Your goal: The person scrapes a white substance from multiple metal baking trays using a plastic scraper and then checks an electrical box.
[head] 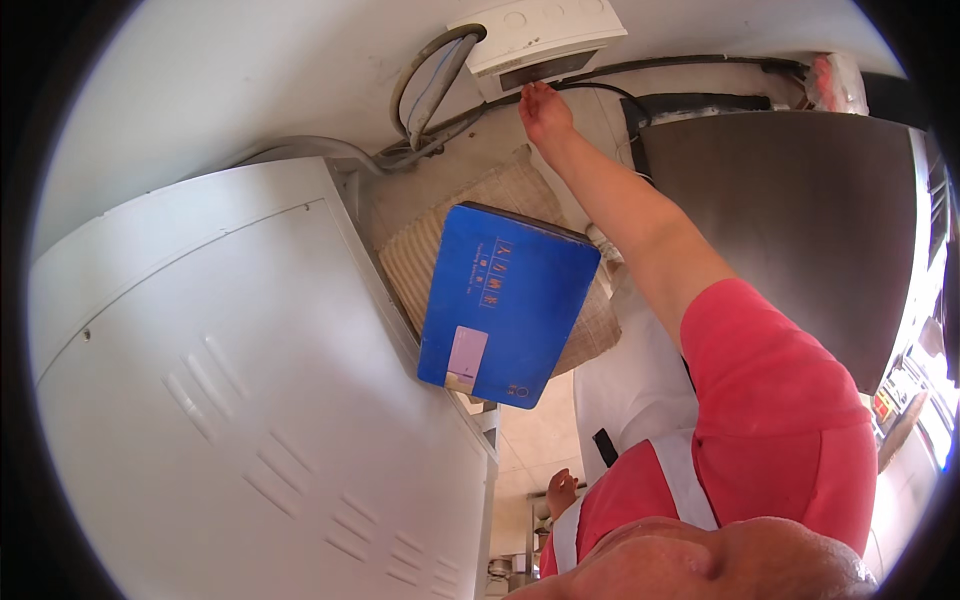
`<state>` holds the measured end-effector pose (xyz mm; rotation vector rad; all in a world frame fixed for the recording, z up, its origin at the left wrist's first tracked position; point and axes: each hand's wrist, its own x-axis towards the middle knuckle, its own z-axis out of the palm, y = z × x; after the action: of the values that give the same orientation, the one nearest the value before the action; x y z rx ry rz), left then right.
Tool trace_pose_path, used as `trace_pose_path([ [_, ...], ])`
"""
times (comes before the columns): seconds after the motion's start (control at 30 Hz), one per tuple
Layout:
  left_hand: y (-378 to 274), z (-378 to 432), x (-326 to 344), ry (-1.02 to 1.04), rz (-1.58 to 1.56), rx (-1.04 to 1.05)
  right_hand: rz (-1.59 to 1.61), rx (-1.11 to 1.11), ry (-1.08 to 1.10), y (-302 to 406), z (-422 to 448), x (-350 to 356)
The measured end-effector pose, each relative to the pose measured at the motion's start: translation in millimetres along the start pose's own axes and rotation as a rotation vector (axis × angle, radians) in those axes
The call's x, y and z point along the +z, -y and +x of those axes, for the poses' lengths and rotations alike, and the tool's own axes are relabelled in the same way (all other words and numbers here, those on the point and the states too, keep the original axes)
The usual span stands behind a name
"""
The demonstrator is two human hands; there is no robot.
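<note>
My right hand [545, 112] reaches forward to a white wall-mounted electrical box [540, 37]. Its bent fingertips are at the lower edge of the box's dark window cover [547, 70]; whether they grip that edge cannot be told. My left hand [562, 493] hangs low beside my body, partly hidden, with loosely bent fingers and nothing seen in it. Between the cabinets, in front of me, lies a flat blue box [510, 300] bearing gold writing and a pale label. Under it is a beige woven mat [495, 187]; what supports them is hidden.
A large white metal cabinet [247, 337] with vent slots fills the left. A dark-topped appliance [780, 232] stands at the right. Thick grey cables [405, 90] loop beside the electrical box, and a black cable runs along the wall. A plastic-wrapped item [836, 84] sits behind the appliance.
</note>
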<state>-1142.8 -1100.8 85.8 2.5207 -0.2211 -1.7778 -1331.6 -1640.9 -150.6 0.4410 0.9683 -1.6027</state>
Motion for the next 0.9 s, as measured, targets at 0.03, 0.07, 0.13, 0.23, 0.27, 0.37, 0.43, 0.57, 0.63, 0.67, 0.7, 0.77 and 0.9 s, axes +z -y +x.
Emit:
trace_pose_path([
  [0.03,3,2,0,0.003,-0.013,-0.016,0.010,-0.017,-0.008,0,3,1],
  [0.07,24,11,0,0.004,-0.028,-0.027,0.021,-0.034,-0.017,1,6,2],
  [0.13,76,33,2,0.008,-0.055,-0.049,0.011,-0.046,-0.053,0,12,4],
  [0.23,80,37,1,0.004,-0.070,-0.053,-0.018,-0.048,-0.089,-2,14,3],
  [0.27,83,39,0,0.005,-0.089,-0.047,-0.029,-0.048,-0.098,-1,13,3],
  [0.37,89,46,-4,0.006,-0.117,-0.036,0.085,0.067,-0.037,8,19,-20],
  [0.43,86,45,-2,-0.003,-0.122,-0.055,0.075,0.152,0.073,11,-8,-36],
  [0.57,47,36,0,0.018,-0.035,-0.152,0.150,0.483,0.543,45,-47,-68],
  [0.63,-14,11,0,-0.001,0.066,-0.078,0.097,0.570,0.683,62,-39,-59],
  [0.67,-3,15,-3,0.020,0.051,-0.074,0.069,0.619,0.753,71,-35,-50],
  [0.7,16,24,-8,0.043,0.038,-0.066,-0.051,0.460,0.635,76,-34,-36],
  [0.77,24,32,-10,0.078,0.015,-0.075,-0.279,0.145,0.393,79,-30,-10],
  [0.9,3,29,-7,0.072,-0.015,-0.129,-0.479,-0.038,0.288,80,-6,2],
])
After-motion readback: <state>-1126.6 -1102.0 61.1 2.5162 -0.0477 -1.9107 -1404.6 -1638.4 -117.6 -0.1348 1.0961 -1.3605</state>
